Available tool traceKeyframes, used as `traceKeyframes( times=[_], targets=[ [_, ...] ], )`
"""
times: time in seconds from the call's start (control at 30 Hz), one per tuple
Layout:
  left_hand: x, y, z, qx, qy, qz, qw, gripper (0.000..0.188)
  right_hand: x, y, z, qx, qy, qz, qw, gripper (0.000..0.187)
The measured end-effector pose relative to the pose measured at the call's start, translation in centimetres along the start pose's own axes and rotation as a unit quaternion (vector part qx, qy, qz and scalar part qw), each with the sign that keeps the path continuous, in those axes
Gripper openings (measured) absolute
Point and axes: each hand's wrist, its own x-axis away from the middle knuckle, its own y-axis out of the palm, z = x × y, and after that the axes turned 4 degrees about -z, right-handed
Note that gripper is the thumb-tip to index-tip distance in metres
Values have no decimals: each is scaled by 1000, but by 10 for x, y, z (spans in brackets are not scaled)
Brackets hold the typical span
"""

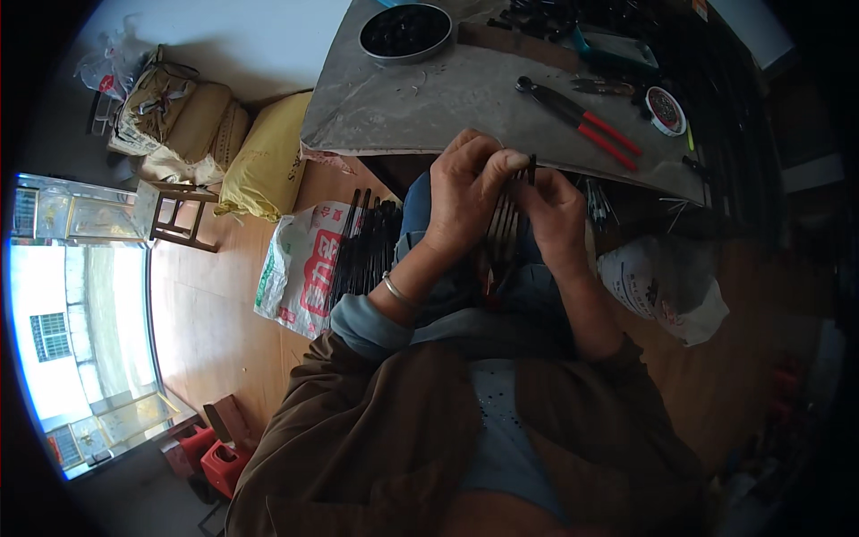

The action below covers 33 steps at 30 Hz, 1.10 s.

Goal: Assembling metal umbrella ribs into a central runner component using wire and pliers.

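My left hand (465, 192) and my right hand (559, 215) meet in front of my lap, just below the grey table edge (501, 152). Both grip a bundle of thin dark rods (506, 224) that stand nearly upright between them. My left thumb and fingers pinch the tops of the rods; my right hand closes on them from the right. A silver bangle (400, 291) is on my left wrist. The lower ends of the rods are hidden between my knees.
Red-handled pliers (582, 116), a round dark bowl of small parts (405, 31) and a small round tin (665, 109) lie on the table. A printed sack holding long dark rods (358, 251) lies at my left, a white bag (667, 286) at my right. Yellow sacks (268, 157) and a stool (179, 215) stand beyond.
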Motion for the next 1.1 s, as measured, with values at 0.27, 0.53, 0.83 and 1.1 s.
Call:
traceKeyframes(
  times=[0.27, 0.53, 0.83, 1.1],
  targets=[
    [0, -8, -7, 496, -225, -118, 830, 40, -7, -15, -31, -109, 115, -165, 973, 18],
    [-3, -8, -10, 516, -175, -232, 806, 34, 0, -18, -32, -90, 116, -128, 981, 15],
    [-1, 10, 5, 523, -180, -64, 831, 16, 19, 7, -22, -78, -27, 25, 996, 16],
    [0, 12, 11, 512, -195, -55, 834, 18, 16, 1, -32, -68, -4, 13, 998, 13]
  ],
)
